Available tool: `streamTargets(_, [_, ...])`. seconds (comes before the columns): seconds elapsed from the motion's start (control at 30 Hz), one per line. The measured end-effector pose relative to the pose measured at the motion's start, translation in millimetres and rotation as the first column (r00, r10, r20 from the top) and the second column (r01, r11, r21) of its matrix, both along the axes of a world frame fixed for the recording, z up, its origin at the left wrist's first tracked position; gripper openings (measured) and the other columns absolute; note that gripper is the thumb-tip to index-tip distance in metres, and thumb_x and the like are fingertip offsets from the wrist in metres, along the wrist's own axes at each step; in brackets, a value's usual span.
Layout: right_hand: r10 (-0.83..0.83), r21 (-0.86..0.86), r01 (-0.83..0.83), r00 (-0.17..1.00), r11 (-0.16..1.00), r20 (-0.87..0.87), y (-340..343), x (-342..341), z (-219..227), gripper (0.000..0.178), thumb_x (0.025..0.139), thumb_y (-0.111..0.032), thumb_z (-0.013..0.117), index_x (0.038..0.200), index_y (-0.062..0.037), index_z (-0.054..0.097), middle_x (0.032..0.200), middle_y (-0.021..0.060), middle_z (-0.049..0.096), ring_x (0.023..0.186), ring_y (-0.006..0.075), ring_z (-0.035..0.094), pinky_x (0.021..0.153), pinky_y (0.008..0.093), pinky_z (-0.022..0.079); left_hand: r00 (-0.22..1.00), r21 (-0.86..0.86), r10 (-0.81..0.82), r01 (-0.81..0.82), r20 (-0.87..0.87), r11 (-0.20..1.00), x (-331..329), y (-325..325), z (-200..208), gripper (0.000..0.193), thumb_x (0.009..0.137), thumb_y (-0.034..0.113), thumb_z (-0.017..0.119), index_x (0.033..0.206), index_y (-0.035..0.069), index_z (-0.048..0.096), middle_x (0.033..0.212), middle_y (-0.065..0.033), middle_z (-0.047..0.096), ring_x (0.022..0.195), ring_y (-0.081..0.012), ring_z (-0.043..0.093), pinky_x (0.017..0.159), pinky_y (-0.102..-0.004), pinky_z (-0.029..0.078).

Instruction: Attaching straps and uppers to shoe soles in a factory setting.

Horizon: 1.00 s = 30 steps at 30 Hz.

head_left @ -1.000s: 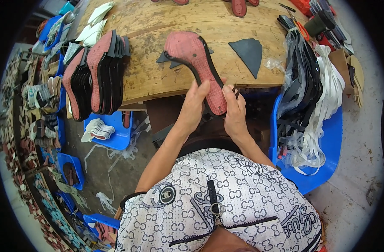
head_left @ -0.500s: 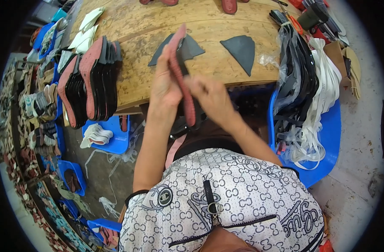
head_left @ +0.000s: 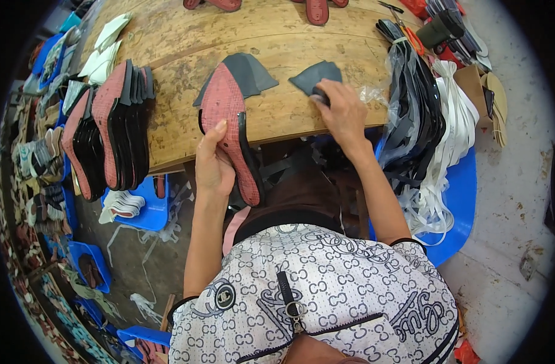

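Observation:
My left hand (head_left: 213, 167) grips a pink, scale-textured insole (head_left: 221, 100) with a black strip along its edges, its pointed end away from me. The thumb lies on the pink face; the fingers are behind it. Two or more dark grey pointed pieces (head_left: 256, 74) lie overlapping on the table just beyond, partly hidden by the insole. To the right, my right hand (head_left: 345, 112) is closed at the near edge of another dark grey piece (head_left: 314, 75). That edge is curled up between its thumb and fingers, while the rest lies on the wood.
Stacked pink-and-black insoles (head_left: 112, 109) stand at the left of the wooden table (head_left: 180, 79). White pieces (head_left: 110, 36) lie behind them. Black strips (head_left: 414, 115) and white straps (head_left: 456, 121) hang over a blue chair (head_left: 456, 197) at right. Orange-handled scissors (head_left: 414, 39) lie far right.
The insole has turned from edge-on to show its pink face and moved down-left. My right hand has left it, moved right and taken the edge of the separate grey piece.

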State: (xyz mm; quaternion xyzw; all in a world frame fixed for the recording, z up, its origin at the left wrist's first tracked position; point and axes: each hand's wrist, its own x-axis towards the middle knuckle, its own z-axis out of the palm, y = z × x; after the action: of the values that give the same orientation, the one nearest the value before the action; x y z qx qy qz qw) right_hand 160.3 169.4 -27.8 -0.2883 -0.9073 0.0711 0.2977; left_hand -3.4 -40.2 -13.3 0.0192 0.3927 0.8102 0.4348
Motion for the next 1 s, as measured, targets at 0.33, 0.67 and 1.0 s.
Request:
streamTargets(0.33, [0.28,-0.076,-0.276,0.959,0.958,0.045,-2.5,7.1,12.4,0.026,0.07,-0.009,0.075,0.094,-0.0058,0.064,0.106,0.0065,0.067,0.093,0.0274,0.062,0.078,0.038,0.051,0.979,0.055,-0.145,0.138,0.143,0.989,33.5,21.7,5.1,0.038,0.095,0.029,0.059,0.124,0.004,0.054,0.119,-0.0048,0.062,0.106,-0.0157,0.06,0.095,-0.0341,0.047])
streamTargets(0.67, [0.152,-0.61,-0.207,0.978,0.765,-0.142,28.1,7.7,6.2,0.017,0.08,-0.013,0.068,0.091,0.0003,0.067,0.082,0.0073,0.068,0.073,0.0177,0.062,0.065,0.0312,0.048,0.901,0.322,-0.406,0.342,0.155,0.883,54.1,84.7,-0.2,0.049,0.095,0.035,0.058,0.131,0.004,0.046,0.127,-0.012,0.057,0.116,-0.0229,0.056,0.101,-0.0478,0.047])
streamTargets(1.0, [-0.489,-0.734,-0.341,0.573,0.587,-0.658,83.3,22.9,49.3,0.011,0.088,-0.014,0.065,0.078,-0.0109,0.063,0.067,-0.0076,0.054,0.048,-0.0002,0.037,0.044,0.0199,0.027,0.944,0.156,-0.319,0.303,0.089,0.94,49.8,97.6,-26.6,0.041,0.095,0.031,0.059,0.125,0.005,0.05,0.114,-0.0081,0.061,0.102,-0.0209,0.06,0.092,-0.0456,0.052])
